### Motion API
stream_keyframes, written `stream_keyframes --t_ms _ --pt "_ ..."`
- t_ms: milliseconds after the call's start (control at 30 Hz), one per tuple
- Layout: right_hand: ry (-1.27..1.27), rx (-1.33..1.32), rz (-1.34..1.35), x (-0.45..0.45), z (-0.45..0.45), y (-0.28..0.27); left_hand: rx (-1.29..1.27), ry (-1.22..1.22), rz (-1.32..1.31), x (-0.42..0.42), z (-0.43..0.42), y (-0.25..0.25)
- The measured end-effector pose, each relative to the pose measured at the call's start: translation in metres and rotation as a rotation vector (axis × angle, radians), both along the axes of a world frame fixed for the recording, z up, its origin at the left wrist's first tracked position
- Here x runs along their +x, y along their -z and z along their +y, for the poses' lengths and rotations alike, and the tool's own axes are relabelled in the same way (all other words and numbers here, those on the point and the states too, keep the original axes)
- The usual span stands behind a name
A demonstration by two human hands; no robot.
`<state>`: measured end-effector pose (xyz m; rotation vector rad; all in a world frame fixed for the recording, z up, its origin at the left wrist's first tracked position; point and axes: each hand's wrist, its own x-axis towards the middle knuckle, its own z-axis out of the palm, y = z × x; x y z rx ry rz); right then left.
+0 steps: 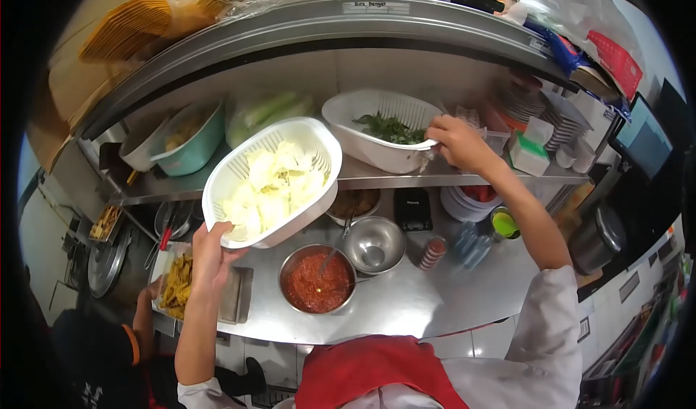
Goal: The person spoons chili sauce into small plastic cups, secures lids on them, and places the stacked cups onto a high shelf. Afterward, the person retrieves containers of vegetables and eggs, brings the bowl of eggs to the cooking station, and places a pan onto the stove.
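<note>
My left hand [212,251] is closed on the near rim of a white plastic basket [328,192], which is tilted toward me above the counter. Pale yellow-white leafy pieces, probably cabbage [272,181], lie inside it. On the shelf, my right hand [457,141] grips the right end of a second white basket [355,142] holding dark green leaves [390,128]. Below the left basket, a steel bowl of red chilli paste [316,280] stands on the counter with a utensil in it. An empty steel bowl [374,244] is beside it.
A teal basin [190,152] and a plastic bag of green vegetables [270,115] share the steel shelf [464,180]. Stacked plates [573,115] stand at its right. On the counter are a black scale [412,210] and yellow food [176,286]. Another person [94,358] works at lower left.
</note>
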<state>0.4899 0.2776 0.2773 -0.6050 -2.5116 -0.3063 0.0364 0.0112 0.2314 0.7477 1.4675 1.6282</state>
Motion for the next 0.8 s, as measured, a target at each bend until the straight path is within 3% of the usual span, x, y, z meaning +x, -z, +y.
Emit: stream_keyframes --t_ms 200,300,333,400,467,533,600,700,733,767,800 --pt "0.013 -0.098 0.126 -0.037 0.003 0.004 0.034 0.024 -0.056 -0.009 0.018 -0.003" --pt "-0.135 -0.425 0.106 -0.012 0.029 -0.004 0.055 0.012 -0.061 -0.015 0.014 0.003" --pt "-0.010 -0.417 -0.042 -0.006 0.032 -0.013 0.060 0.024 -0.054 -0.021 0.011 0.003" --pt "0.221 0.110 -0.104 -0.007 0.029 -0.011 0.114 -0.003 -0.077 -0.023 0.008 0.001" --pt "0.388 0.262 -0.097 -0.022 0.022 -0.024 0.104 -0.029 -0.076 -0.026 0.001 -0.002" --pt "0.152 -0.075 0.048 -0.044 0.007 -0.047 0.097 -0.039 -0.072 -0.029 -0.004 0.000" --pt "-0.054 -0.361 0.119 -0.076 -0.001 -0.036 0.085 -0.027 -0.050 -0.036 -0.014 -0.001" --pt "0.103 -0.395 -0.089 -0.106 -0.010 -0.017 0.073 -0.067 -0.103 -0.039 -0.024 0.003" --pt "0.017 -0.398 -0.087 -0.095 0.011 -0.013 0.068 -0.061 -0.065 -0.035 -0.027 0.000" --pt "-0.038 -0.632 -0.124 -0.083 0.027 -0.023 0.057 -0.058 -0.080 -0.031 -0.029 -0.002" --pt "0.043 -0.326 -0.161 -0.069 0.042 -0.018 0.044 -0.055 -0.097 -0.028 -0.030 -0.005"
